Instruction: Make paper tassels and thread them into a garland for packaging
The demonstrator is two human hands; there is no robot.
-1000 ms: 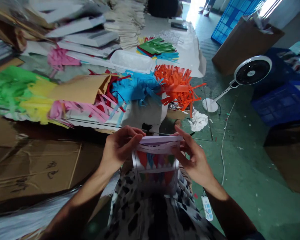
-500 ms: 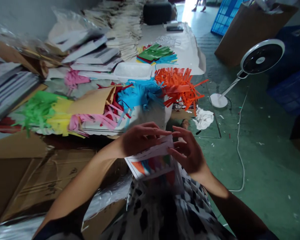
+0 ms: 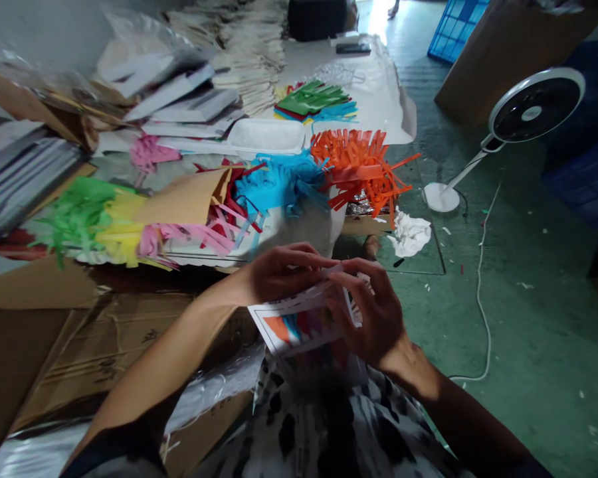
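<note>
Gripping the printed packet (image 3: 284, 328) over the lap (image 3: 299, 425): left hand (image 3: 289, 273) closed along its top edge, right hand (image 3: 373, 312) closed at its right corner, probably steadying that edge. Coloured strips (image 3: 282, 182) lie bunched on the surface (image 3: 379, 83), likely keeping colours apart.

My card (image 3: 282, 328): white, thin dark border, orange and blue print
Cloth (image 3: 299, 425) on my lap: white, black blotches
Fringes (image 3: 82, 206) at my ten o'clock: green, yellow
Strips (image 3: 276, 182) at eleven: blue
Tassels (image 3: 361, 169) at one: orange
Fan (image 3: 535, 109) at two: black face, white rim
</note>
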